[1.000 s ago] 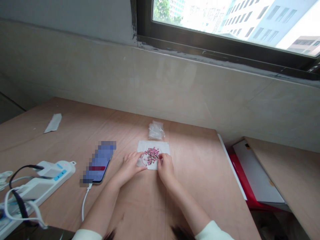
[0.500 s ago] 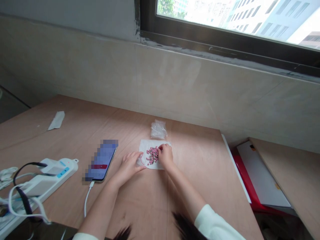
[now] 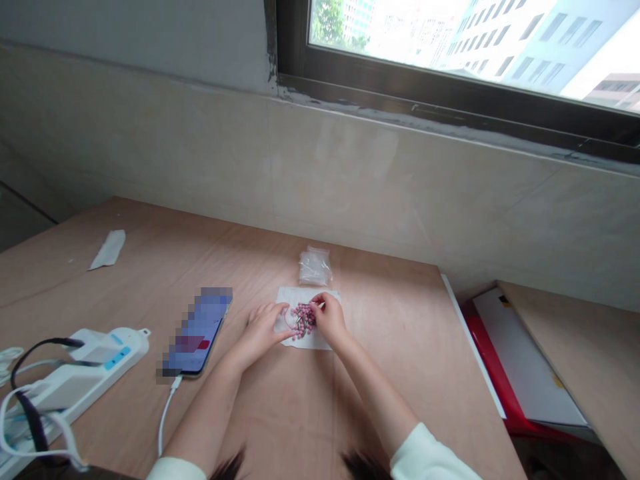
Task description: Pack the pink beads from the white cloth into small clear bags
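Note:
Small pink and dark beads [image 3: 303, 321] lie in a pile on a white sheet [image 3: 317, 343]. My left hand [image 3: 261, 331] rests at the sheet's left edge, thumb and index finger apart. A thin pink string [image 3: 285, 320] curves between those two fingertips, beside the beads. From the right, my right hand [image 3: 330, 319] reaches onto the pile, thumb and index finger pinched together at its edge. Whatever is between these fingertips is too small to make out.
Behind the sheet lies a clear plastic bag [image 3: 315, 266]. To the left are a phone [image 3: 200, 337] with a white charging cable [image 3: 163, 417], a power strip [image 3: 107, 370] with plugs and cords, and a paper scrap [image 3: 109, 249]. A wall and window bound the back.
My right fingertips have shifted a little left, onto the pile, and the beads sit closer to my left hand. The whole view has tipped slightly upward.

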Motion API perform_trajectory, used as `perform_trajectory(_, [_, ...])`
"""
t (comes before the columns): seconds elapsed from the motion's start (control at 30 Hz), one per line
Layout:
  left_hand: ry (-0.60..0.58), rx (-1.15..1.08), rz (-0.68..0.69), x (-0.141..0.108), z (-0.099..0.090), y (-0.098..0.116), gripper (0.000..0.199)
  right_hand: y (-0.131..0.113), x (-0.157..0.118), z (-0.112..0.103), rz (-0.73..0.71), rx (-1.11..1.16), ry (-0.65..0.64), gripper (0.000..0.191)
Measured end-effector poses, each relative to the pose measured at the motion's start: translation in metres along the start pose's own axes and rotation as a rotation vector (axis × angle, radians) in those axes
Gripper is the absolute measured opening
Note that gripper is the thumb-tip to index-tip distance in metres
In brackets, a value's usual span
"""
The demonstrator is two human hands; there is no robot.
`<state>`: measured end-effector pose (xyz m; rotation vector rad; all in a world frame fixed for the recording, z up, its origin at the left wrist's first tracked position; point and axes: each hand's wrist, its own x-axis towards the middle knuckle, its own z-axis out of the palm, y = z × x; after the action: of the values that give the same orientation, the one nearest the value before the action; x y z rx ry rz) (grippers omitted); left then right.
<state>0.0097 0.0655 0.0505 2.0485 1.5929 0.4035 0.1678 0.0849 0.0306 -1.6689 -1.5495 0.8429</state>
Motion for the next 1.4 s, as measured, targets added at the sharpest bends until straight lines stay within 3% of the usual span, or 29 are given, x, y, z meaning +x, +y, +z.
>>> perform_trajectory(0.13, [0.023,-0.001,0.014,-0.002,0.009,-0.005,0.043,-0.016,-0.013,0.009,-0.064,0.055,-0.093,0.007])
perform_trajectory(0.27, [0.034,-0.014,0.016,-0.007,0.008,-0.010,0.044,-0.017,-0.007,0.013,-0.021,-0.267,-0.001,0.011])
perform_trajectory(0.43, [0.049,-0.056,-0.006,-0.011,-0.001,-0.011,0.044,-0.014,0.005,0.014,0.028,-0.487,-0.060,0.012])
perform_trajectory(0.7, [0.029,-0.019,-0.010,0.001,-0.006,-0.011,0.044,-0.017,0.014,0.010,0.003,-0.544,-0.149,0.011])
perform_trajectory(0.9, [0.027,-0.031,-0.017,0.002,-0.002,-0.006,0.043,-0.031,-0.005,0.008,-0.120,-0.255,-0.140,0.008])
perform_trajectory(0.97, [0.023,-0.045,-0.015,-0.001,0.000,-0.005,0.042,-0.031,-0.011,0.007,-0.101,-0.208,-0.121,0.013])
perform_trajectory(1.1, [0.029,-0.064,-0.004,-0.008,0.002,-0.005,0.042,-0.019,-0.004,0.002,0.068,-0.376,0.015,0.022])
perform_trajectory(1.2, [0.035,-0.075,0.003,-0.011,0.003,-0.005,0.041,-0.011,0.007,0.000,0.125,-0.493,-0.021,0.018])
perform_trajectory(1.4, [0.032,-0.069,0.009,-0.007,0.001,-0.009,0.044,-0.011,0.013,0.002,0.084,-0.526,-0.093,0.013])
